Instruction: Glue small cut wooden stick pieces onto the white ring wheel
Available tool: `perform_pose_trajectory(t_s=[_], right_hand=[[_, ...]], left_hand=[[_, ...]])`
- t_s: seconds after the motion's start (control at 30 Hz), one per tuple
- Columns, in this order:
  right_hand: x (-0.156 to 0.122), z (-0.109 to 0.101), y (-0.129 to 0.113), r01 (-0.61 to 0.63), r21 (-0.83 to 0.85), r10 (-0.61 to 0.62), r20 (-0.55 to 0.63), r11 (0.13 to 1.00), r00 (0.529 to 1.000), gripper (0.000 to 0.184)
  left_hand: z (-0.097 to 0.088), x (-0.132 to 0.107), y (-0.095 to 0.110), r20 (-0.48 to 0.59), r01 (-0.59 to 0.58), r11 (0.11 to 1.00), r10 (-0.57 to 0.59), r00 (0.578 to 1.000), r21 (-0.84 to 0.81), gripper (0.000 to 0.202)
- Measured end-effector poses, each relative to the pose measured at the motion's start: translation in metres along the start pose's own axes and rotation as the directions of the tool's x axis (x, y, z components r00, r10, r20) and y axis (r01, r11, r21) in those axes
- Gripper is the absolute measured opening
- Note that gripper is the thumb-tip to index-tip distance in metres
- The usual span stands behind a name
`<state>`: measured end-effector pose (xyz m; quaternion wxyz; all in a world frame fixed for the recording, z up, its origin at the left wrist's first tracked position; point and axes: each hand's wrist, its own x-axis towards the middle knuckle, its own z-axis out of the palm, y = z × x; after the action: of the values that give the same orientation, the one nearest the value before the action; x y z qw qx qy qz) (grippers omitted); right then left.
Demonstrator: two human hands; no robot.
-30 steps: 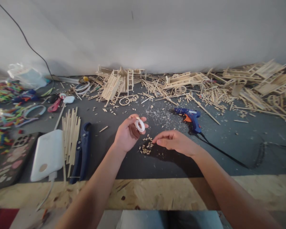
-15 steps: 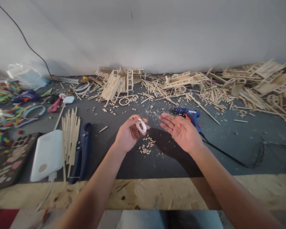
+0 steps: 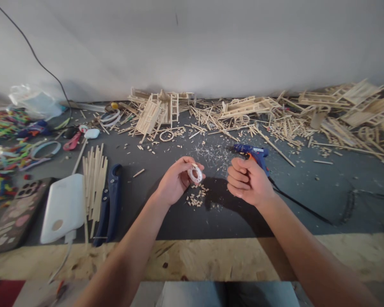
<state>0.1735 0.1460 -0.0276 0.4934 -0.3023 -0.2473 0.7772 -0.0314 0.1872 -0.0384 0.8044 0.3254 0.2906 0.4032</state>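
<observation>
My left hand (image 3: 176, 181) grips a small white ring (image 3: 195, 173) between thumb and fingers, its opening facing partly toward me. Whether it is a tape roll or another kind of ring I cannot tell. To the right, my right hand (image 3: 248, 181) is raised with fingers curled in and the thumb against them; nothing shows in it. Short cut wooden pieces (image 3: 196, 197) lie in a small heap on the dark tabletop (image 3: 179, 221) just below the ring. Behind the right hand rests a blue glue gun (image 3: 254, 152) with an orange trigger, partly covered by that hand.
Wooden stick models (image 3: 155, 113) and loose sticks crowd the back along the wall. At left lie blue cutters (image 3: 110, 204), a bundle of sticks (image 3: 95, 183), a white power bank (image 3: 64, 209), a phone (image 3: 19, 209) and colourful pipe cleaners (image 3: 3, 157). A black cable (image 3: 302, 207) runs rightward.
My right hand has gone from spread fingers to a loose fist and moved slightly right and down. The left hand, with the ring, has shifted a little right and turned it.
</observation>
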Motion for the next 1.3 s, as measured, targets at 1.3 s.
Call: perform_pose_trajectory(t_s=[1.3], right_hand=[[0.01, -0.008, 0.016, 0.166, -0.495, -0.337, -0.278, 0.853, 0.899, 0.032]], left_hand=[[0.002, -0.001, 0.002, -0.042, -0.015, 1.0, 0.015, 0.999, 0.003, 0.006]])
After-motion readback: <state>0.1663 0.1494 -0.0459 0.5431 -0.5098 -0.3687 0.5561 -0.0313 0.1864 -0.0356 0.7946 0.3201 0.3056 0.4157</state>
